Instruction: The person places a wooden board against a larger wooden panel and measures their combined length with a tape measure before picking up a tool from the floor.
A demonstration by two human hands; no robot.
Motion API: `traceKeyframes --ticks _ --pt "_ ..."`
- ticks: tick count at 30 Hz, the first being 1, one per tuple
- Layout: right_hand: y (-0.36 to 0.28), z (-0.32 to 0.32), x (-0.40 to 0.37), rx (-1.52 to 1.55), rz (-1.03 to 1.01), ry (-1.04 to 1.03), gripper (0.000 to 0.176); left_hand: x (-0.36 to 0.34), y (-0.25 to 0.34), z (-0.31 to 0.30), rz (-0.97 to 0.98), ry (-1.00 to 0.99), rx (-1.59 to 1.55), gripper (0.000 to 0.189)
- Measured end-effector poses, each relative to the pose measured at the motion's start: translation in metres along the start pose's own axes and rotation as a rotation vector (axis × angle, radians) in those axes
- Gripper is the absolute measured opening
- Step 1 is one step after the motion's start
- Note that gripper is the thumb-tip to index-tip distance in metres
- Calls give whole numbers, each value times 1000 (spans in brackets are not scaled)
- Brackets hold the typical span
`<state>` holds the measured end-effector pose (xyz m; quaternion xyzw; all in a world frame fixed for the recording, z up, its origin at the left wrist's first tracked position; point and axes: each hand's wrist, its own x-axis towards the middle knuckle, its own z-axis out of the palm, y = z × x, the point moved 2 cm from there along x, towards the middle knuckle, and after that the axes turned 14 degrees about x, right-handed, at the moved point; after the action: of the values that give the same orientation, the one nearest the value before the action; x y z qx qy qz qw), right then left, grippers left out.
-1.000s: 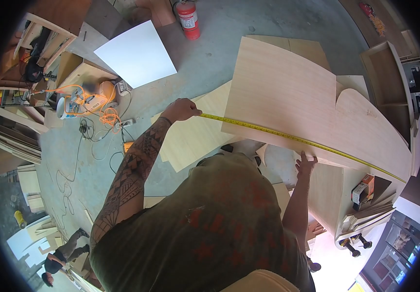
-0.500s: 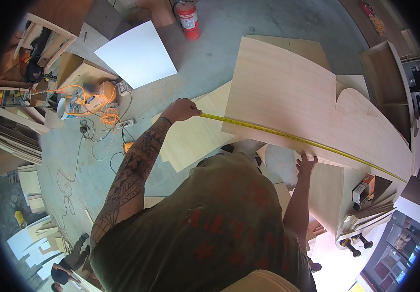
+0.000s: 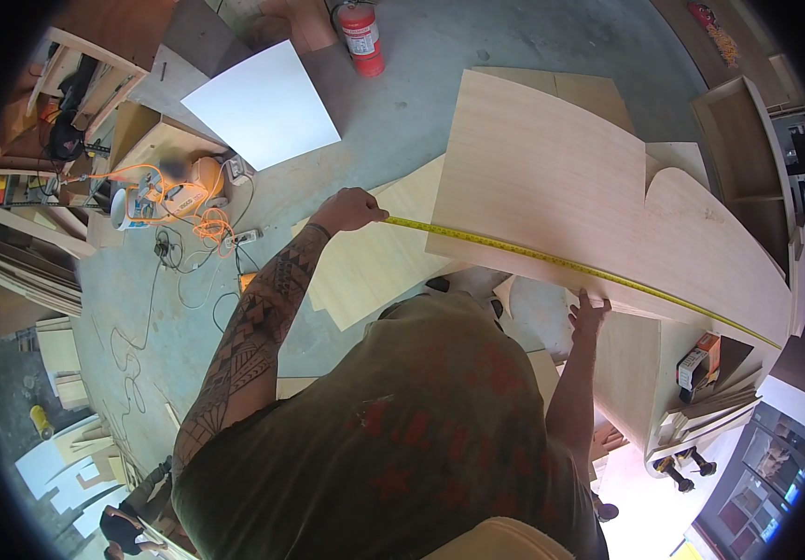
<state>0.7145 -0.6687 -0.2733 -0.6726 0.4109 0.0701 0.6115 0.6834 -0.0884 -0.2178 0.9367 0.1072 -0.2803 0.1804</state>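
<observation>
Well to the left of the big board (image 3: 542,168), a co-worker (image 3: 121,529) leans over in the distance. Nearer the board on that side is an orange machine (image 3: 199,187) with tangled cords, then a white sheet (image 3: 267,107). A fire extinguisher (image 3: 361,42) stands off the board's far left corner.

My left hand (image 3: 354,210) is just beyond the board's left edge, closed with the fingers pinching one end of the yellow tape measure (image 3: 514,250); I can't tell whether that's the hook or the case. A thin plywood sheet (image 3: 365,271) lies lower down, under that side of the board.

The tape measure is pulled out straight and slants over the board along my side, reaching its right end. So the stretching-out part looks done to me. I see no pencil in either hand and can't make out any line on the board beside the tape, so any marking looks undone.

My right hand (image 3: 589,317) is at the board's near edge, mostly open, fingers spread, seemingly just touching it and gripping nothing. Right of it, below the board, sit a small carton (image 3: 698,362) and two drills (image 3: 678,474).
</observation>
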Motion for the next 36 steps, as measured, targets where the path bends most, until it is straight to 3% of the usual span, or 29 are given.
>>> traceKeyframes --ticks 36 --pt "1 1 0 50 -8 7 85 -2 5 -1 -30 -18 33 44"
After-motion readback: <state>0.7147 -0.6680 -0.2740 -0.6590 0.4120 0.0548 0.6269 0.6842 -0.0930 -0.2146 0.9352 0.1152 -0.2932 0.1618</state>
